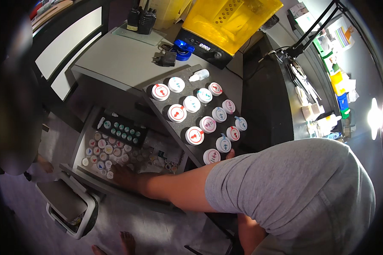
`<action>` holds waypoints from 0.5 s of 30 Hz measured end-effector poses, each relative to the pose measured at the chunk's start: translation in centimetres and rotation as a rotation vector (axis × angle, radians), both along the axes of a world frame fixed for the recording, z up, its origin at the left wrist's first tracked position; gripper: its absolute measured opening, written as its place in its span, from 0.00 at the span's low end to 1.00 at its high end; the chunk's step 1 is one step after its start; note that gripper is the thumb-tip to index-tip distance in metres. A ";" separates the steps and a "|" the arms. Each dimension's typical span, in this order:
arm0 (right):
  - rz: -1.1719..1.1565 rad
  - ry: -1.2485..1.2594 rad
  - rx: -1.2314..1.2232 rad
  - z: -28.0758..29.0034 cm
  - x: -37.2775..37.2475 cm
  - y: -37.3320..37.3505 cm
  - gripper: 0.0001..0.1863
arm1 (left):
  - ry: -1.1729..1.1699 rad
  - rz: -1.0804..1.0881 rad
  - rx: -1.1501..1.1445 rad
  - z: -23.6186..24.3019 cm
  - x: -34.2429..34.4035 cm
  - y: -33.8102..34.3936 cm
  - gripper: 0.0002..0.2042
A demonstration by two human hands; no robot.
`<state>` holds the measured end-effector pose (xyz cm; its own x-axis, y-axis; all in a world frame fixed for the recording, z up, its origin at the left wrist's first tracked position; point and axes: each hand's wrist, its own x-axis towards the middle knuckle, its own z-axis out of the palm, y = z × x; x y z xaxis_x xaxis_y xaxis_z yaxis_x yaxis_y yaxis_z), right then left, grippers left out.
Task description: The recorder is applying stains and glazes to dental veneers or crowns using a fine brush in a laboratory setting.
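Observation:
My right forearm, in a grey sleeve, crosses to the left into an open drawer [87, 175]. There my right hand [125, 176] bends its fingers down over a small white-topped jar [110, 174]; shadow dims the grip. Beside it sit several small round jars [101, 144] with coloured marks. A black holder [122, 124] at the drawer's back carries green-topped pieces. A dark tray [168, 127] lies tilted, bearing rows of white-lidded jars [195, 135] with red, pink or blue labels and a small white bottle [199, 75]. Only a fingertip of my left hand [230, 154] shows at the tray's near edge; the sleeve hides the rest.
A grey desktop [102, 63] holds two walkie-talkies [146, 21], a black power adapter [166, 59], a blue round object [183, 51] and a machine with a yellow cover [234, 21]. Below the drawer stands a grey-rimmed bin [89, 212]. Bare feet [127, 242] show on the floor.

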<state>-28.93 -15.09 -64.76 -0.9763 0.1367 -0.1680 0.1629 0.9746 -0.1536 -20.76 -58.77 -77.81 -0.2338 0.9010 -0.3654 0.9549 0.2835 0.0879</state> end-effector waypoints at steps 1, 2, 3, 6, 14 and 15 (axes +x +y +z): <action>0.023 0.064 0.038 -0.3 0.2 0.6 0.17 | -0.041 0.134 -0.016 -0.1 1.2 2.7 0.16; 0.056 0.123 0.051 0.0 0.3 -0.3 0.17 | -0.084 0.289 -0.031 0.3 3.2 4.1 0.16; 0.067 0.125 0.044 0.4 -0.5 -0.7 0.17 | -0.125 0.451 -0.031 0.4 5.0 6.5 0.16; 0.029 -0.029 -0.118 3.3 -2.7 3.9 0.16 | -0.297 0.862 0.104 2.4 9.5 19.0 0.16; 0.295 -0.172 -0.207 17.1 -9.6 7.6 0.27 | -1.014 1.468 0.903 20.9 21.5 43.7 0.23; 0.292 -0.152 -0.189 18.9 -10.2 8.7 0.27 | -1.113 1.439 1.011 24.5 22.4 47.6 0.24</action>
